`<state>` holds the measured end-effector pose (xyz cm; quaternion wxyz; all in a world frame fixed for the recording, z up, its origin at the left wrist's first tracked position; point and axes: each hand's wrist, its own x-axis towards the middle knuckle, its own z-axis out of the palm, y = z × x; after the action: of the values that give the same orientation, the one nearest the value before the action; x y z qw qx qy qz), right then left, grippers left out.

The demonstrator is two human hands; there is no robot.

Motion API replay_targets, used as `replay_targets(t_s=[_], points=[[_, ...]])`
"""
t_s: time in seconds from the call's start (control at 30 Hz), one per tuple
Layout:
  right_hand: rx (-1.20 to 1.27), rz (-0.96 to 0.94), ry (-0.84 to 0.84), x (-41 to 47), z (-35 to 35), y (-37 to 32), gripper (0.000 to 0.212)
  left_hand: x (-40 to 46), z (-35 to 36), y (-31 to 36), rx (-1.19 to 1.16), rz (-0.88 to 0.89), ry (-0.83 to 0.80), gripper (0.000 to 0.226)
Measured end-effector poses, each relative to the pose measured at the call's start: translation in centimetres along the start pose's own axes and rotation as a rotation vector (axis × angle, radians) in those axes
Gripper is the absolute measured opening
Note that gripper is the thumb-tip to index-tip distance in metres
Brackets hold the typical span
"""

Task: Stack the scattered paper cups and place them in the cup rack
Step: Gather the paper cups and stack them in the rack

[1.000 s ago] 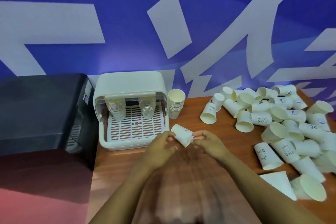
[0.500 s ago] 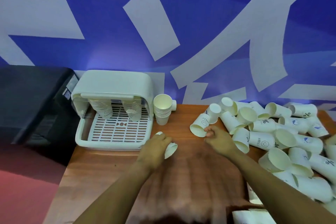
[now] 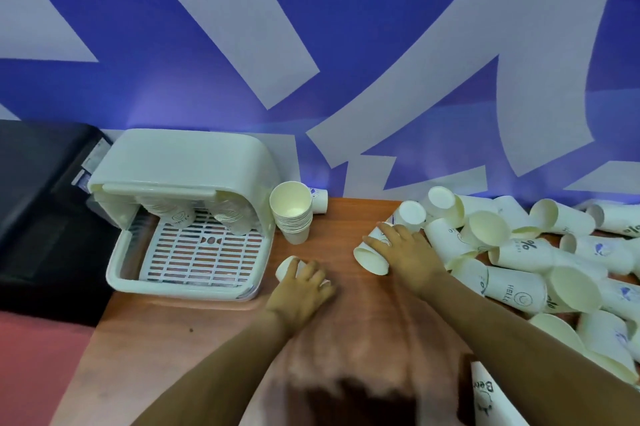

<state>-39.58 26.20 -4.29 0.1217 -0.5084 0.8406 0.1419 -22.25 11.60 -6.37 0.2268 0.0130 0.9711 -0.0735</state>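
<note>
1. Gripping a lying paper cup (image 3: 372, 254): right hand (image 3: 407, 257) has its fingers curled over the cup's side, mouth facing near-left, at the left edge of the scattered cups (image 3: 540, 259).
2. Left hand (image 3: 303, 283) is wrapped over a second cup (image 3: 286, 266) on the table (image 3: 180, 349), just near-right of the cup rack (image 3: 180, 214). Only the cup's left end shows; the rest is under the fingers.
3. Hands are apart, each clamped on its own cup.
4. Hidden/cut off: the pile runs off the right frame edge, so a count is not possible. Most cups lie on their sides and overlap. Prints are partly readable ("HELLO", a "%" mark); others are too blurred.
5. A printed white item (image 3: 491, 398) at the near right is cut by the bottom edge; cannot tell what it is.
6. Rack: white, hooded, slatted tray at the bottom. Two stacks hang inside under the hood, tops hidden by it.
7. An upright cup stack (image 3: 292, 214) stands just right of the rack, touching or nearly so. One single cup (image 3: 318, 200) lies behind it, mostly hidden.
8. A black box (image 3: 41, 204) sits left of the rack, cut by the left edge.
9. A blue wall (image 3: 346, 45) with white shapes is at the far side.
10. The near centre, between the forearms, is smeared by blur.
</note>
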Motion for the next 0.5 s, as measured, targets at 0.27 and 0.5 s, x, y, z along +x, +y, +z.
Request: replay_targets(t_s=[0.27, 0.5], points=[[-0.102, -0.145, 0.060, 1.9, 1.5, 0.3, 0.076, 2.0, -0.2, 0.0, -0.060, -0.009, 0.029, 0.059], [0.043, -0.113, 0.133, 0.4, 1.2, -0.1, 0.060, 1.6, -0.2, -0.1, -0.114, -0.061, 0.111, 0.058]])
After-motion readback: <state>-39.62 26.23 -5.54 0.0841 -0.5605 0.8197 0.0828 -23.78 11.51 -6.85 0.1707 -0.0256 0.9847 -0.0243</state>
